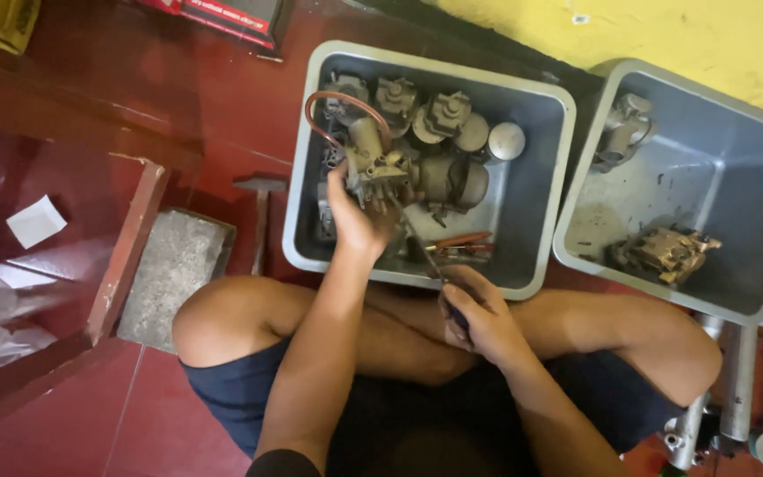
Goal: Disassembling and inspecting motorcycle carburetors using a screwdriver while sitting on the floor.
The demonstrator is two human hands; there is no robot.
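Note:
My left hand [355, 216] grips a grimy metal carburetor [374, 163] with a reddish hose [346, 106] looped off it, held over the left grey tub [297, 221]. My right hand [474, 309] is closed on the dark handle of a screwdriver [424, 252], whose thin shaft points up towards the carburetor. Inside the tub lie several more carburetors [439, 115] and a pair of red-handled pliers [461, 243]. I sit cross-legged on the red floor, knees on either side.
A second grey tub [752, 300] at right holds two carburetor parts [664, 252]. A hammer [259, 199] and a concrete slab [174, 274] lie left of the first tub. A red wooden frame [125, 252], plastic wrap and metal tubes [735, 380] are nearby.

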